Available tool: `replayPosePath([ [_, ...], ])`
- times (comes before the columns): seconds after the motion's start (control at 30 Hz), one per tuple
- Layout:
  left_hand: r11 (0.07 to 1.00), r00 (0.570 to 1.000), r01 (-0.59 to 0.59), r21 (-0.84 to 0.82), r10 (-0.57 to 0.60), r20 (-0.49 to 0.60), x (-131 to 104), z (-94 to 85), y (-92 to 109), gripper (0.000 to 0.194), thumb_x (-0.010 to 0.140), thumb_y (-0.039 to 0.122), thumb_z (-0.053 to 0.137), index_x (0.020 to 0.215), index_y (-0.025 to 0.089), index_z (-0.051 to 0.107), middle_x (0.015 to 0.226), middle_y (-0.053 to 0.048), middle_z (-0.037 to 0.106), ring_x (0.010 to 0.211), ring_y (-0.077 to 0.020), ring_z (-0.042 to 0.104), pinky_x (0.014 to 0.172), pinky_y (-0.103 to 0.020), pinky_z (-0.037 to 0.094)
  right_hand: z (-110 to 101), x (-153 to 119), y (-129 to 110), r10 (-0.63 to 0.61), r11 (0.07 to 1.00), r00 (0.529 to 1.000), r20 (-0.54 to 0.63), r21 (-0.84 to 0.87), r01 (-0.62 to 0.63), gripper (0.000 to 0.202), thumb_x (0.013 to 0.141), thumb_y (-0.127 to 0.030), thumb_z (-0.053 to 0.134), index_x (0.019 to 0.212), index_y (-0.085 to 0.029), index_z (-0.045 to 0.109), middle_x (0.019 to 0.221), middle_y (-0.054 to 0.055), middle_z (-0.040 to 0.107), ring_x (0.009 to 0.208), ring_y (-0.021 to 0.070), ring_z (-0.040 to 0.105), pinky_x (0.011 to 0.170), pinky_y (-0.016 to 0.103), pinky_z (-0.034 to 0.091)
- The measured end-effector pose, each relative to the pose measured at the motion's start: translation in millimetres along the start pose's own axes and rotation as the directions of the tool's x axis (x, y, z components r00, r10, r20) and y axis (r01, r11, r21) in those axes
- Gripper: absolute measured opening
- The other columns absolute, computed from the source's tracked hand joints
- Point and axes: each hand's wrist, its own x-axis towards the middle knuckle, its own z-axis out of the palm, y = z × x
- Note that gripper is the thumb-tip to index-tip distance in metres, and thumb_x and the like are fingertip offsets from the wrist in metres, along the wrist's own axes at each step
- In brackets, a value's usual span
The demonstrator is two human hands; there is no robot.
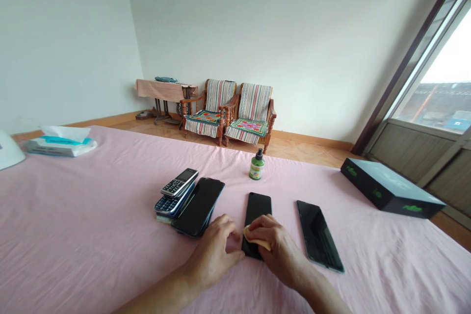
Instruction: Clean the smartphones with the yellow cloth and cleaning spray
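A black smartphone [258,206] lies flat on the pink cloth in front of me. My right hand [277,245] presses a folded yellow cloth [257,241] onto its lower half. At the phone's left edge is my left hand [218,250], its thumb and fingers curved and apart, the fingertips at or beside the edge. Another dark smartphone [319,235] lies to the right. On the left, a black smartphone [200,206] tops a stack, next to a pile of keypad phones [180,182]. Beyond the middle phone stands a green spray bottle [256,166].
The pink-covered surface [110,235] holds a black box [390,189] at the right and a tissue pack [61,142] at the far left, beside a white object [9,151]. Two wooden chairs [250,125] and a small table [162,89] stand by the wall.
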Motion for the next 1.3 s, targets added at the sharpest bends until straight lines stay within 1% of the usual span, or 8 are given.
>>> replayPosePath([
  [0.17, 0.999, 0.998, -0.012, 0.05, 0.015, -0.06, -0.6, 1.5, -0.8, 0.023, 0.063, 0.007, 0.066, 0.067, 0.02, 0.047, 0.079, 0.002, 0.053, 0.08, -0.0181, 0.052, 0.072, -0.028, 0.037, 4.7, 14.4, 7.4, 0.059, 0.99, 0.993, -0.098, -0.122, -0.071, 0.032, 0.087, -0.002, 0.044, 0.09, -0.021, 0.07, 0.099, 0.007, 0.061, 0.092, 0.0185, 0.053, 0.08, 0.031, 0.044],
  [0.27, 0.999, 0.999, -0.006, 0.047, 0.008, -0.046, -0.4, 0.6, 0.0, 0.022, 0.063, 0.008, 0.065, 0.065, 0.02, 0.046, 0.078, 0.001, 0.054, 0.08, -0.0187, 0.052, 0.071, -0.028, 0.038, 3.7, 11.1, 1.0, 0.047, 0.993, 0.998, -0.05, -0.11, -0.052, 0.034, 0.086, -0.001, 0.046, 0.089, -0.023, 0.072, 0.096, 0.006, 0.062, 0.089, 0.0175, 0.052, 0.08, 0.029, 0.044],
  [0.43, 0.999, 0.999, -0.015, 0.032, 0.016, -0.045, -0.3, 0.5, 0.4, 0.018, 0.065, 0.007, 0.061, 0.067, 0.02, 0.05, 0.081, 0.0, 0.055, 0.083, -0.0194, 0.053, 0.074, -0.028, 0.038, 2.2, -3.4, -13.3, 0.01, 0.999, 0.999, 0.047, 0.034, -0.012, 0.043, 0.08, 0.005, 0.049, 0.091, -0.029, 0.073, 0.091, 0.002, 0.061, 0.087, 0.0151, 0.053, 0.075, 0.024, 0.044],
  [0.63, 0.999, 0.999, -0.001, 0.039, 0.002, -0.035, -0.7, 0.0, 0.9, 0.02, 0.062, 0.006, 0.062, 0.07, 0.019, 0.049, 0.082, 0.001, 0.054, 0.082, -0.0191, 0.052, 0.072, -0.028, 0.038, 1.2, 5.4, -7.5, 0.075, 0.995, 0.997, -0.027, -0.067, -0.076, 0.031, 0.088, -0.006, 0.046, 0.083, -0.021, 0.072, 0.088, 0.006, 0.059, 0.085, 0.0165, 0.052, 0.077, 0.028, 0.045],
  [0.8, 1.0, 0.999, -0.012, 0.029, 0.013, -0.036, -0.4, -0.5, 1.7, 0.018, 0.064, 0.006, 0.06, 0.07, 0.019, 0.052, 0.083, 0.0, 0.055, 0.085, -0.0197, 0.053, 0.075, -0.029, 0.038, 1.9, -1.4, -10.4, 0.005, 1.0, 0.999, 0.037, 0.015, -0.006, 0.038, 0.082, 0.004, 0.047, 0.084, -0.025, 0.072, 0.089, 0.003, 0.058, 0.086, 0.0148, 0.053, 0.074, 0.024, 0.044],
  [1.0, 0.999, 1.0, -0.003, 0.045, 0.004, -0.025, -0.2, -0.6, 0.2, 0.019, 0.064, 0.008, 0.064, 0.072, 0.019, 0.052, 0.084, 0.0, 0.055, 0.085, -0.02, 0.052, 0.075, -0.029, 0.038, 2.8, 6.9, -2.4, 0.064, 0.994, 0.997, -0.042, -0.086, -0.068, 0.033, 0.089, -0.004, 0.043, 0.084, -0.02, 0.071, 0.088, 0.006, 0.057, 0.085, 0.0161, 0.051, 0.075, 0.027, 0.044],
  [1.17, 0.999, 0.999, -0.016, 0.035, 0.017, -0.027, 0.2, 0.7, -0.5, 0.018, 0.063, 0.006, 0.063, 0.071, 0.019, 0.053, 0.083, 0.0, 0.054, 0.085, -0.0194, 0.052, 0.074, -0.028, 0.038, 2.8, 3.9, -7.5, 0.039, 0.999, 0.999, 0.02, -0.025, -0.038, 0.041, 0.079, 0.006, 0.046, 0.088, -0.025, 0.071, 0.089, 0.003, 0.057, 0.086, 0.0151, 0.051, 0.075, 0.024, 0.043],
  [1.3, 0.999, 0.999, -0.006, 0.031, 0.007, -0.031, -0.7, 0.1, 0.6, 0.02, 0.063, 0.006, 0.066, 0.072, 0.018, 0.054, 0.084, 0.0, 0.055, 0.086, -0.0194, 0.052, 0.075, -0.028, 0.038, 5.4, 11.0, -4.0, 0.079, 0.993, 0.997, -0.025, -0.087, -0.081, 0.039, 0.079, 0.006, 0.044, 0.084, -0.021, 0.071, 0.089, 0.005, 0.057, 0.086, 0.0157, 0.05, 0.076, 0.024, 0.043],
])
